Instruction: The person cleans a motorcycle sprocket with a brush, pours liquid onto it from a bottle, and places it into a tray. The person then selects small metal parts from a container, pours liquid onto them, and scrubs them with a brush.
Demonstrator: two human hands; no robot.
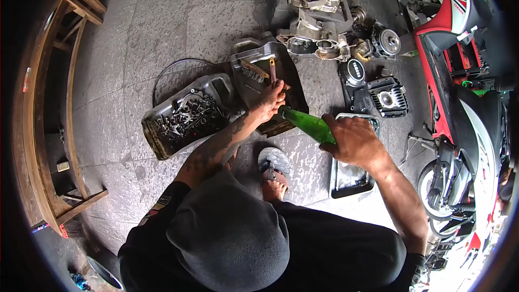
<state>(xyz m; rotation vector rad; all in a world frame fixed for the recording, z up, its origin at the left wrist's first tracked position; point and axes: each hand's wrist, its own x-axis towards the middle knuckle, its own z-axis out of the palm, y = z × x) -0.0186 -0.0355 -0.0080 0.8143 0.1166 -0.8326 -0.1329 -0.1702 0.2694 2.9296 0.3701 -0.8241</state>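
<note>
My right hand is wrapped round the body of a green glass bottle, which is tilted with its neck toward my left hand. The fingers of my left hand are curled beside the bottle's mouth, over a cut-open black container; what they hold, if anything, I cannot make out. A brush and a wooden-looking handle lie in that container, just past my left fingers.
Left of it, another cut container holds many metal parts. A metal tray lies by my right forearm. Engine cases and a cylinder head sit ahead; a red motorcycle stands right, a wooden frame left.
</note>
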